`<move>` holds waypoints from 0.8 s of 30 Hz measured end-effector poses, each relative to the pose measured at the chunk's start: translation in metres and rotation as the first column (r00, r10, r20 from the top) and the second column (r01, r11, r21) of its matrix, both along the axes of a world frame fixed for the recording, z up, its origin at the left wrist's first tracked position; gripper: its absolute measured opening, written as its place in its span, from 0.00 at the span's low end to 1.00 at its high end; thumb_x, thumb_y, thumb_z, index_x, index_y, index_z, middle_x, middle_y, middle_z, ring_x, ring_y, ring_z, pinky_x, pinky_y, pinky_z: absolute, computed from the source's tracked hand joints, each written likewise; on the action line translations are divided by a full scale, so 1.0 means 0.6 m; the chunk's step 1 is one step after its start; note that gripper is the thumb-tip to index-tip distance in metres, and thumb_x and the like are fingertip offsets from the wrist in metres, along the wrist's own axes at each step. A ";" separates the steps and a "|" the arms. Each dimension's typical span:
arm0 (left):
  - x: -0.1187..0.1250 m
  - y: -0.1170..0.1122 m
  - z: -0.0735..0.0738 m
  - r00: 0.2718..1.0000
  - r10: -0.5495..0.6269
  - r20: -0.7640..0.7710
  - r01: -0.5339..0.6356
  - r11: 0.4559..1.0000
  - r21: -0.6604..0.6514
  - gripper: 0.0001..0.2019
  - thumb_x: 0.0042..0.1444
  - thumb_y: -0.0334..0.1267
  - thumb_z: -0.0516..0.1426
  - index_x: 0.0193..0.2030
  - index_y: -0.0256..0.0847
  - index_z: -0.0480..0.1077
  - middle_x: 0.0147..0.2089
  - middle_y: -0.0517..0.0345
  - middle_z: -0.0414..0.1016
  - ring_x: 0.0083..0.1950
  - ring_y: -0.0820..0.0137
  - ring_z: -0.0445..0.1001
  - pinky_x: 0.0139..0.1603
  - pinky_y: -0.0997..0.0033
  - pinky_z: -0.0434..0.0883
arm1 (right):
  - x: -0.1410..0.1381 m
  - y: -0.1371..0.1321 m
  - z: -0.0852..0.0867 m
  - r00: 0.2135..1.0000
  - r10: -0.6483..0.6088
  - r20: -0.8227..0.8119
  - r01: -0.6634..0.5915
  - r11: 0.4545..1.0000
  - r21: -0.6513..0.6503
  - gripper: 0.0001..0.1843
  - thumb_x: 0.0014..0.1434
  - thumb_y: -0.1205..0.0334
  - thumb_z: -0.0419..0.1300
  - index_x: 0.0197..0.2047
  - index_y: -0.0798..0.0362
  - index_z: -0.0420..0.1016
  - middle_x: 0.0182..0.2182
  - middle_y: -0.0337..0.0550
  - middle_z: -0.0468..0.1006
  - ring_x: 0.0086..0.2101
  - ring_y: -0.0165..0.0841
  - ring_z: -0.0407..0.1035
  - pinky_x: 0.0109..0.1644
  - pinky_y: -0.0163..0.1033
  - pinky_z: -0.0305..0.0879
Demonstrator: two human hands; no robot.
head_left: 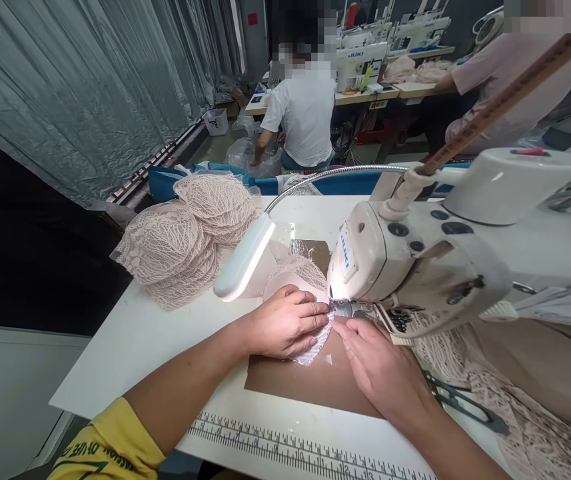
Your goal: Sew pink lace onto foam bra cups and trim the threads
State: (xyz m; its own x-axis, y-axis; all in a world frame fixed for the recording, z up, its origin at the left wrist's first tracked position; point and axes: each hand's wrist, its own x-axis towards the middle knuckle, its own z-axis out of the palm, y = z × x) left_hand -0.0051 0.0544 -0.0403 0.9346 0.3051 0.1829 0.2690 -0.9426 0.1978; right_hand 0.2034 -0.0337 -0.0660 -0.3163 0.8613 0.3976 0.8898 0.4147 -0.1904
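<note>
A pale pink lace-covered bra cup lies at the needle area of a white sewing machine, under its lit head. My left hand rests flat on the cup, fingers stretched toward the needle, covering much of it. On the other side, my right hand has its thumb and forefinger together at the cup's lace edge, just in front of the needle. The exact pinch is partly hidden. Beneath both hands is a brown sheet on the white table.
Stacked lace cups stand at the left behind a lamp on a bendable neck. Black thread snips and lace fabric lie to the right. A printed ruler runs along the front edge. Two people sit beyond the table.
</note>
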 end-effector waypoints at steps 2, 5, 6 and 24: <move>0.000 -0.001 0.000 1.000 -0.001 0.012 0.001 1.000 -0.015 0.20 0.65 0.42 0.47 0.57 0.36 0.67 0.61 0.48 0.67 0.59 0.58 0.62 0.59 0.55 0.58 | 0.001 0.000 0.001 1.000 0.006 0.006 -0.006 1.000 -0.005 0.20 0.61 0.72 0.48 0.49 0.54 0.77 0.40 0.44 0.79 0.30 0.31 0.69 0.31 0.35 0.61; -0.002 0.000 -0.002 0.999 0.011 0.051 -0.008 0.999 -0.050 0.19 0.64 0.43 0.48 0.56 0.36 0.68 0.59 0.48 0.69 0.58 0.60 0.64 0.60 0.57 0.58 | 0.001 -0.001 0.002 1.000 0.024 -0.002 -0.024 1.000 -0.012 0.20 0.61 0.72 0.48 0.48 0.53 0.77 0.39 0.44 0.78 0.30 0.30 0.68 0.29 0.35 0.59; -0.003 0.000 -0.003 0.998 0.013 0.065 -0.009 0.998 -0.062 0.19 0.64 0.43 0.48 0.55 0.36 0.68 0.58 0.48 0.70 0.57 0.60 0.65 0.60 0.58 0.58 | 0.001 -0.001 0.003 1.000 0.031 -0.003 -0.031 0.999 -0.015 0.19 0.61 0.72 0.48 0.48 0.53 0.77 0.38 0.44 0.78 0.30 0.30 0.67 0.28 0.35 0.57; 0.000 -0.010 -0.007 0.995 0.044 0.089 -0.036 0.996 -0.083 0.19 0.65 0.42 0.48 0.58 0.36 0.66 0.58 0.49 0.71 0.56 0.60 0.65 0.59 0.57 0.59 | -0.009 -0.008 0.024 0.985 0.166 -0.047 -0.172 0.932 -0.319 0.15 0.61 0.70 0.47 0.46 0.49 0.70 0.34 0.40 0.70 0.28 0.31 0.62 0.33 0.38 0.55</move>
State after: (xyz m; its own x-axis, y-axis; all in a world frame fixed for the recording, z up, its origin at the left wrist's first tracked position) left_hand -0.0052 0.0484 -0.0448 0.9020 0.3594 0.2392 0.2839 -0.9112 0.2985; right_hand 0.1979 -0.0386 -0.0514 -0.4634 0.8785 0.1162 0.8069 0.4726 -0.3543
